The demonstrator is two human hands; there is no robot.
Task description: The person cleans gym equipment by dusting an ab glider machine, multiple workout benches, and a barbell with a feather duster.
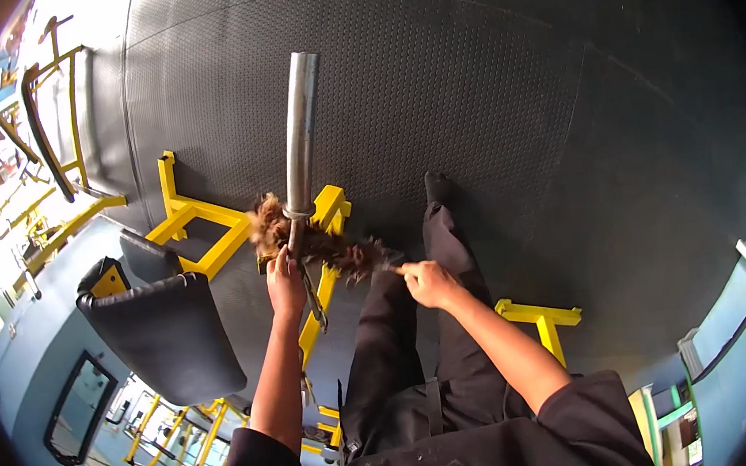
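Observation:
My right hand (431,283) is closed round the thin handle of a brown feather duster (348,255). Its feathers stretch left across and behind a metal barbell (300,133), whose thick silver end points away from me. Just below the collar, my left hand (284,285) has its fingers on the barbell's thinner shaft and appears closed round it. A yellow steel frame (329,206) stands under the bar and the feathers. Part of the left hand's grip is hidden from above.
A black padded seat (165,335) on a yellow frame (223,246) stands at my left. Another yellow leg (544,316) is near my right side. Black textured matting (502,88) covers the floor. More gym equipment (71,126) stands at the far left, by bright light.

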